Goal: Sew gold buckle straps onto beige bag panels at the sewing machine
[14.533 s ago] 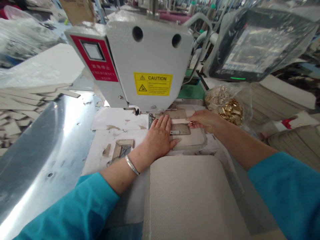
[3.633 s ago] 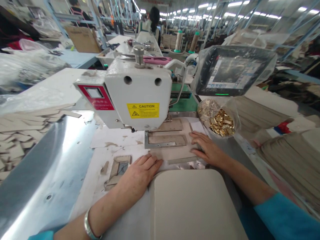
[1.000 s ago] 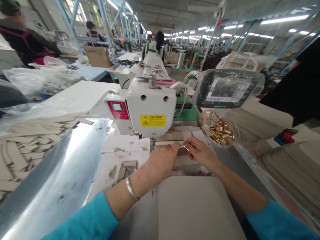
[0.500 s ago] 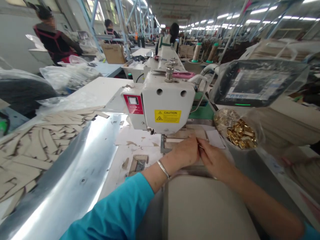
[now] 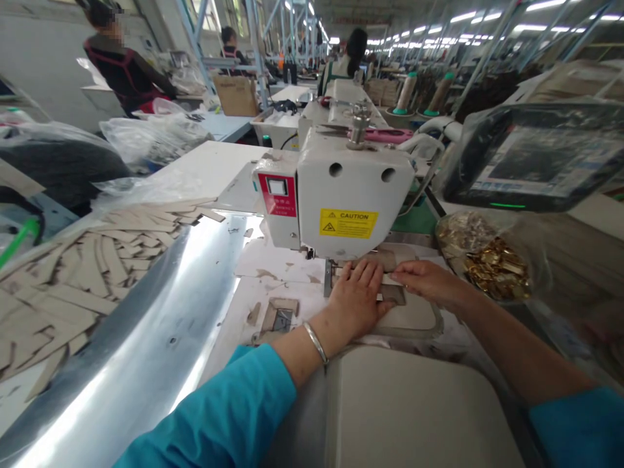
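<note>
My left hand (image 5: 358,296) lies flat, fingers spread, on a beige panel (image 5: 416,316) under the front of a white sewing machine (image 5: 353,195). Its fingertips are beside a metal clamp frame (image 5: 328,281). To its right, my right hand (image 5: 429,281) has thumb and forefinger pinched together at a pale strip-like edge over the panel; what they grip is too small to make out. A darker beige patch (image 5: 394,294) shows between the hands. Closer to me lies a larger beige panel (image 5: 419,403) with rounded corners.
Beige strips (image 5: 107,260) are heaped at left beside a shiny metal plate (image 5: 146,351). A bag-lined container of gold metal parts (image 5: 497,266) stands at right, below a plastic-wrapped screen (image 5: 536,159). A small beige frame piece (image 5: 279,318) lies left of my hands. Other people sit farther back.
My hands were together over the panel and are now apart. My left hand has flattened onto the panel; my right has shifted right. The whole view has shifted slightly.
</note>
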Motion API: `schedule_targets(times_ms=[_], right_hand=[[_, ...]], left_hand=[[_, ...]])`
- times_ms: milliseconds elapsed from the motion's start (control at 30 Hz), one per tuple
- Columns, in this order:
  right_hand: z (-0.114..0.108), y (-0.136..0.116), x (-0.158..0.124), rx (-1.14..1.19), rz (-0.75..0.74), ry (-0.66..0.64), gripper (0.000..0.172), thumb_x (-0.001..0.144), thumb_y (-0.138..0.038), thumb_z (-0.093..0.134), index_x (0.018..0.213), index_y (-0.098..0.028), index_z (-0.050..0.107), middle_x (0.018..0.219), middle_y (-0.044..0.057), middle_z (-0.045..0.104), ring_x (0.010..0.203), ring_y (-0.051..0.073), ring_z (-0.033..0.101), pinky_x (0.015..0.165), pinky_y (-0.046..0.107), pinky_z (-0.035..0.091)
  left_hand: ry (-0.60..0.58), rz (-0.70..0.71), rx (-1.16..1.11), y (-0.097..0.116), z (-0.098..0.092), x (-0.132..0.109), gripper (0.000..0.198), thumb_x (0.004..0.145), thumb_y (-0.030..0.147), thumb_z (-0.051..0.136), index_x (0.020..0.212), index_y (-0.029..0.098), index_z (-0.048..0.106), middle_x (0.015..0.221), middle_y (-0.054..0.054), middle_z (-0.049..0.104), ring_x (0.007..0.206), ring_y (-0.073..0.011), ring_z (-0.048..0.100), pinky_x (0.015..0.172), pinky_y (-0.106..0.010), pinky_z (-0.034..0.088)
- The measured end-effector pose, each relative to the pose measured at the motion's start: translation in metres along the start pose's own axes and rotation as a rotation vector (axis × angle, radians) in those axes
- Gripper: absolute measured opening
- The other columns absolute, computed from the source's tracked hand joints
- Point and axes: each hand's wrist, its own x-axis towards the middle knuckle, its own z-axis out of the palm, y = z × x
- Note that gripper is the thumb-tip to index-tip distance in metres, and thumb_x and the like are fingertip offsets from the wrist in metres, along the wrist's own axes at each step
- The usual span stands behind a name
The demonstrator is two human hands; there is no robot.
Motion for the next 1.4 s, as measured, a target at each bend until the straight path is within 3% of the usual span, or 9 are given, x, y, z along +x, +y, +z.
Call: schedule_targets(times_ms=[333, 500, 700, 833, 1133, 1267, 1400], right_hand=[[0.006, 0.013, 0.017, -0.293, -0.165, 0.138, 0.034, 0.072, -0.052, 0.056, 0.064, -0.020, 0.062, 0.049, -0.003, 0.045, 0.048, 0.012, 0.040, 0.046, 0.024, 0.027], [0.006, 0.016, 0.017, -0.375, -0.212, 0.180, 0.032, 0.076, -0.048, 0.055, 0.064, -0.020, 0.063, 0.052, -0.002, 0.050, 0.050, 0.013, 0.043, 0.047, 0.024, 0.029], [0.003, 0.003, 0.010, -0.341, -0.133, 0.146, 0.020, 0.077, -0.039, 0.060, 0.075, -0.019, 0.059, 0.049, -0.004, 0.052, 0.048, 0.012, 0.047, 0.048, 0.023, 0.032], [-0.001, 0.000, 0.009, -0.376, -0.068, 0.237, 0.026, 0.076, -0.038, 0.068, 0.082, -0.020, 0.050, 0.049, -0.005, 0.056, 0.044, 0.011, 0.049, 0.046, 0.021, 0.032], [-0.004, 0.002, 0.014, -0.397, 0.063, 0.179, 0.025, 0.082, -0.038, 0.066, 0.082, -0.019, 0.050, 0.051, -0.004, 0.061, 0.037, 0.007, 0.042, 0.040, 0.020, 0.028], [-0.007, -0.003, 0.014, -0.405, 0.108, 0.076, 0.025, 0.084, -0.037, 0.064, 0.071, -0.018, 0.053, 0.045, -0.003, 0.056, 0.034, 0.006, 0.037, 0.036, 0.021, 0.025], [-0.008, -0.004, 0.014, -0.226, 0.184, 0.037, 0.029, 0.085, -0.035, 0.063, 0.065, -0.018, 0.051, 0.042, -0.005, 0.049, 0.031, 0.006, 0.030, 0.034, 0.021, 0.019]], left_hand=[[-0.046, 0.102, -0.006, -0.017, -0.012, -0.009, 0.068, 0.100, 0.057, 0.032, 0.149, 0.010, 0.034, 0.158, -0.011, 0.032, 0.147, -0.0263, 0.025, 0.121, -0.044, 0.020], [-0.089, 0.065, -0.020, -0.019, -0.015, -0.016, 0.071, 0.099, 0.057, 0.033, 0.150, 0.008, 0.032, 0.159, -0.012, 0.029, 0.147, -0.0278, 0.024, 0.121, -0.047, 0.021], [-0.125, 0.019, -0.017, -0.014, -0.016, -0.013, 0.073, 0.097, 0.056, 0.041, 0.150, 0.006, 0.032, 0.158, -0.014, 0.029, 0.147, -0.0301, 0.025, 0.120, -0.050, 0.023], [-0.074, 0.021, -0.003, -0.013, -0.014, -0.014, 0.067, 0.097, 0.056, 0.039, 0.150, 0.015, 0.035, 0.158, -0.012, 0.030, 0.146, -0.0328, 0.027, 0.118, -0.053, 0.026], [-0.074, 0.018, -0.023, -0.013, -0.014, -0.012, 0.059, 0.099, 0.050, 0.040, 0.148, 0.018, 0.039, 0.157, -0.008, 0.034, 0.146, -0.0295, 0.029, 0.118, -0.053, 0.027], [-0.046, 0.005, -0.005, -0.009, -0.010, -0.013, 0.061, 0.099, 0.047, 0.042, 0.147, 0.010, 0.039, 0.156, -0.012, 0.034, 0.145, -0.0294, 0.030, 0.119, -0.050, 0.028], [-0.047, 0.004, 0.030, -0.008, -0.011, -0.020, 0.060, 0.099, 0.042, 0.044, 0.145, 0.003, 0.040, 0.153, -0.017, 0.039, 0.142, -0.0290, 0.036, 0.118, -0.042, 0.031]])
